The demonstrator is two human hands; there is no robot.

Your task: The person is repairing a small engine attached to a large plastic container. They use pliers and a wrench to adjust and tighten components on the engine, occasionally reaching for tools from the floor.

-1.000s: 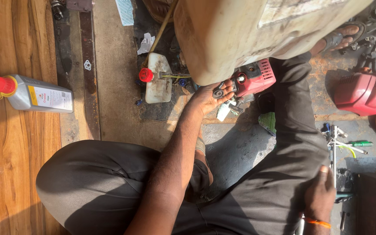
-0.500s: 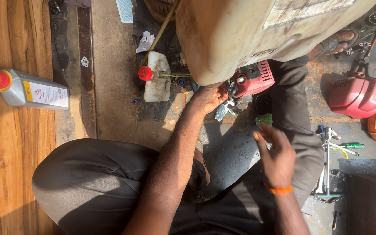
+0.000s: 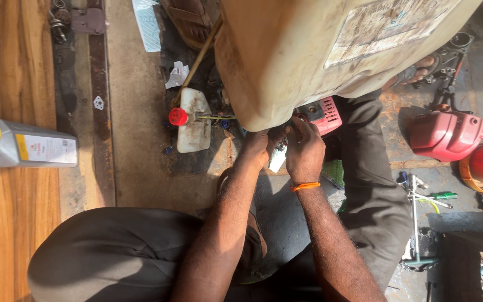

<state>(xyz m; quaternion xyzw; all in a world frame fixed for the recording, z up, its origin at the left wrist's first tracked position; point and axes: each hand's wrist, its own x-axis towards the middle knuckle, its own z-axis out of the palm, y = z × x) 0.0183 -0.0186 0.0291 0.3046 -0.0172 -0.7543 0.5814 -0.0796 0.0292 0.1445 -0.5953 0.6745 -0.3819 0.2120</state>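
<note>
A big cream-coloured plastic tank (image 3: 320,50) fills the top of the view, and both hands work just beneath its lower edge, on a small engine with a red cover (image 3: 322,114) that sits between the tank and the person's dark trouser leg (image 3: 373,190). The left hand (image 3: 258,148) is curled with its fingers tucked under the tank's rim (what they grip is hidden, so I cannot tell). The right hand (image 3: 304,151), an orange band at its wrist, has its fingers bent and pressed against the engine beside the left hand; whether they pinch anything is not visible. Left of the hands lies a small white fuel tank with a red cap (image 3: 193,120). Further left, a grey oil bottle (image 3: 32,150) lies on wooden boards. A red engine cover (image 3: 447,134) rests at the right.
</note>
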